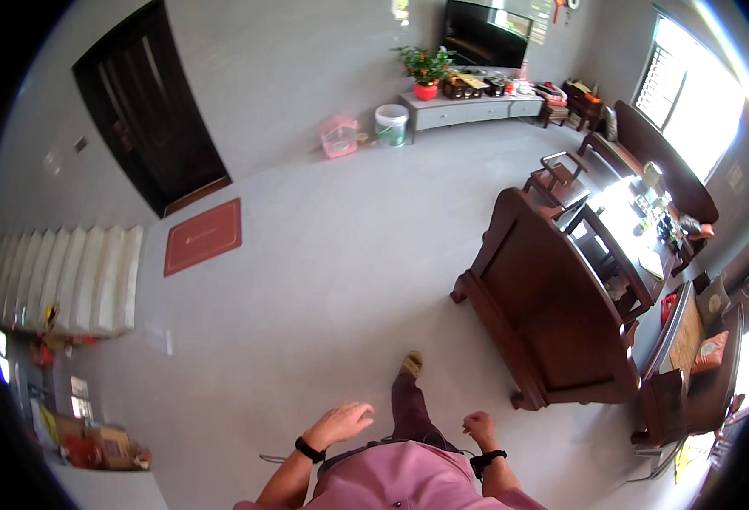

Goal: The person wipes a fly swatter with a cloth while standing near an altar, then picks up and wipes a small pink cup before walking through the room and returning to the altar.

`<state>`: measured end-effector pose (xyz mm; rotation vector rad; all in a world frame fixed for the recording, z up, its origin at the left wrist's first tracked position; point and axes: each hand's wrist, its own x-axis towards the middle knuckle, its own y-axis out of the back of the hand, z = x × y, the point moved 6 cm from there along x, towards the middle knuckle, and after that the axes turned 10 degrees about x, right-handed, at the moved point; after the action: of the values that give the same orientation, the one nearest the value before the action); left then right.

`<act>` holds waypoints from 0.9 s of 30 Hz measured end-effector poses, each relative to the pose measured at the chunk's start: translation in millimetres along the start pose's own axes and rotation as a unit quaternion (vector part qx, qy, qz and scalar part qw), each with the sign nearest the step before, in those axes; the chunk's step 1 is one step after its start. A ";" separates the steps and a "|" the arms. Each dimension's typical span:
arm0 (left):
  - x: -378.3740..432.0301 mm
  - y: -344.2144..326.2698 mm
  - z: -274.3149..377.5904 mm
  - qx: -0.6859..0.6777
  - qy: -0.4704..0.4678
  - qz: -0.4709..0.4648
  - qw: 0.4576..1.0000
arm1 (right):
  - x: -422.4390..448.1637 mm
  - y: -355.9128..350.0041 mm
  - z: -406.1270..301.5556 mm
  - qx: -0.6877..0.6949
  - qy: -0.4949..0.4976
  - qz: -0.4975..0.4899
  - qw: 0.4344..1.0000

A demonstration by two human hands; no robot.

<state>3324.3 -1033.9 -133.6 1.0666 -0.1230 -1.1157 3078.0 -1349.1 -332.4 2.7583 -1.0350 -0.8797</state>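
My left hand (pixel 341 423) hangs in front of my waist with its fingers loosely bent and nothing visible in it; a black band circles the wrist. To the right, my right hand (pixel 480 428) is loosely curled, with no object seen in it and a black band on that wrist too. Between the two, one foot in a brownish shoe (pixel 413 363) is on the grey tiled floor (pixel 323 299). Neither hand touches any furniture. The dark wooden settee back (pixel 540 306) stands nearest to the right hand.
A low table (pixel 623 255) and wooden chair (pixel 559 182) stand beyond the settee. Ahead are a white bucket (pixel 391 125), a pink basket (pixel 339 136) and a TV cabinet (pixel 457 115). At left are a dark door (pixel 151 108), a red mat (pixel 203 236) and stairs (pixel 68 277); cardboard boxes (pixel 110 446) lie lower left.
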 end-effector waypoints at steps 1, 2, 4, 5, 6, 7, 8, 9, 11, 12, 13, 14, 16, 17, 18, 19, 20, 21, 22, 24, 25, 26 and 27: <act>26.7 7.2 -5.9 -0.009 0.002 -0.011 1.000 | 28.0 -2.3 -11.0 0.013 0.006 -0.007 1.000; 52.4 15.2 -12.8 -0.019 0.006 -0.021 1.000 | 62.2 -7.3 -24.3 -0.018 0.018 -0.014 1.000; 106.3 44.7 -19.7 -0.022 0.026 -0.043 0.999 | 138.8 -20.8 -65.7 -0.079 0.044 -0.032 0.995; 132.7 64.3 -17.6 -0.031 0.021 -0.028 0.999 | 176.5 -24.7 -88.0 -0.093 0.050 -0.049 0.993; 154.2 87.0 -15.1 -0.038 0.021 -0.012 0.999 | 213.9 -34.5 -120.6 -0.105 0.058 -0.070 0.990; 172.9 107.6 -12.3 -0.047 0.019 -0.002 0.999 | 249.3 -44.2 -155.2 -0.183 0.129 -0.054 0.973; 192.3 131.1 -9.3 -0.055 0.024 0.003 0.998 | 282.3 -51.4 -188.4 -0.262 0.197 -0.036 0.944; 212.6 159.5 -1.4 -0.063 0.026 0.015 0.998 | 310.0 -56.6 -229.5 -0.239 0.221 -0.033 0.945; 257.4 192.0 -9.2 -0.083 0.041 0.033 0.995 | 367.4 -82.0 -318.2 -0.209 0.245 -0.051 0.945; 281.7 210.0 -17.5 -0.080 0.046 0.039 0.995 | 395.4 -92.9 -363.1 -0.191 0.249 -0.062 0.947; 303.9 223.7 -27.6 -0.077 0.054 0.042 0.995 | 421.8 -103.8 -395.6 -0.180 0.254 -0.062 0.948; 328.7 235.3 -37.3 -0.064 0.050 0.042 0.996 | 446.2 -114.0 -418.9 -0.166 0.258 -0.064 0.950; 375.6 263.5 -52.2 -0.068 0.045 0.038 0.996 | 496.8 -133.7 -452.9 -0.196 0.248 -0.081 0.945; 399.0 277.8 -60.4 -0.069 0.043 0.036 0.996 | 520.3 -142.0 -468.5 -0.210 0.243 -0.090 0.943; 427.1 294.0 -69.7 -0.074 0.033 0.028 0.996 | 556.1 -143.1 -461.2 -0.228 0.237 -0.061 0.942; 456.0 307.2 -82.0 -0.079 0.026 0.021 0.996 | 589.2 -144.5 -448.9 -0.275 0.207 -0.080 0.936; 480.5 319.8 -93.1 -0.080 0.023 0.017 0.996 | 617.4 -141.9 -436.4 -0.316 0.179 -0.101 0.926; 504.7 339.6 -103.5 -0.070 0.019 0.012 0.997 | 639.3 -138.4 -423.0 -0.356 0.148 -0.122 0.915; 535.3 362.7 -112.4 -0.062 0.010 0.013 0.998 | 657.8 -136.3 -404.6 -0.514 0.165 -0.172 0.824; 582.4 414.8 -120.5 -0.007 0.006 0.013 1.000 | 670.5 -117.2 -353.2 -0.663 0.144 -0.243 0.693; 605.8 445.4 -125.1 0.006 -0.015 0.041 0.999 | 682.0 -113.4 -347.4 -0.669 0.119 -0.264 0.685; 624.9 472.2 -134.6 0.019 -0.028 0.067 0.997 | 692.8 -111.7 -361.1 -0.605 0.019 -0.236 0.760; 641.2 493.3 -150.0 0.013 -0.031 0.082 0.996 | 691.1 -104.5 -366.2 -0.542 -0.097 -0.215 0.807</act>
<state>4049.8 -1421.0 -106.0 1.0263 -0.2704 -1.0016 3756.7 -1747.2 -392.1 1.8801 0.1822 -1.2720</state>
